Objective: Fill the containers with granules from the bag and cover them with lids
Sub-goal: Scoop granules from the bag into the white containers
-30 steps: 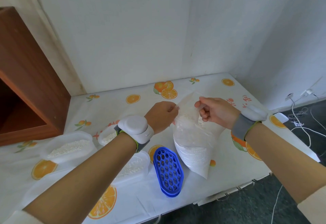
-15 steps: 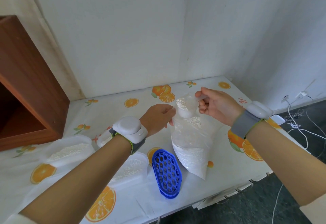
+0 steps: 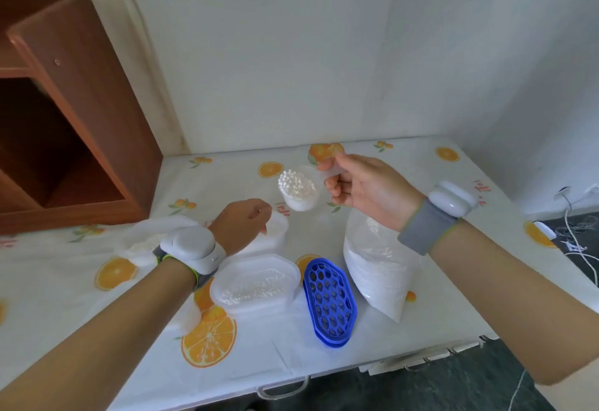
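My right hand pinches the handle of a clear scoop heaped with white granules, held in the air above the table, left of the bag. The clear bag of granules stands slumped under my right wrist. My left hand lies with curled fingers on the rim of a white container that holds some granules. In front of it stands a second container with granules inside. A third container, also partly filled, sits to the left behind my left wrist. Blue lattice lids lie stacked between the front container and the bag.
The table wears a white cloth with orange-slice prints, and its front edge is close below the lids. A brown wooden cabinet stands at the back left. White cables lie on the dark floor to the right.
My right hand lifted the full scoop out of the bag and carried it left. My left hand let go of the bag's mouth and dropped to the middle container.
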### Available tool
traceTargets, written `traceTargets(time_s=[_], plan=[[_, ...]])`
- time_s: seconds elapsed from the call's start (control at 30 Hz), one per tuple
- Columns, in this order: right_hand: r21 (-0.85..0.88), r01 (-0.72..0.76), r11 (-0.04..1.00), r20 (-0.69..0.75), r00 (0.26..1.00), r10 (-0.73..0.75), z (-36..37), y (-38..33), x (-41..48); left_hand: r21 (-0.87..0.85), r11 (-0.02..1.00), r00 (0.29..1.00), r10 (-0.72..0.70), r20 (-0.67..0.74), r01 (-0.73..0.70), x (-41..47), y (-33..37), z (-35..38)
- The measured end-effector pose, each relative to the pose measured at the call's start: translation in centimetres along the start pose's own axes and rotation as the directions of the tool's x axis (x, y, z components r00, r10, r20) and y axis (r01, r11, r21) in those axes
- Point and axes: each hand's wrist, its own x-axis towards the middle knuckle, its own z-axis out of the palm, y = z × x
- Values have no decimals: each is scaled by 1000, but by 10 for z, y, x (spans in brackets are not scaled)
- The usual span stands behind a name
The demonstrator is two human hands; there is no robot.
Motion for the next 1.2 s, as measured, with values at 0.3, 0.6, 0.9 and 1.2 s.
traceTargets(time_s=[0.3,0.6,0.9,1.2], plan=[[-227,-113,967,154,977,150,53,74,19,374,905,968,-243,57,205,-21,-79,2],[-743,33,668,238,946,219,73,120,19,531,838,959,-240,150,126,-29,-95,16],[-882,295,367,393,890,231,69,124,9,491,864,963,-216,159,113,-27,-100,17],[-894,333,299,393,904,169,42,119,-5,471,875,968,-206,145,116,-30,-100,16]])
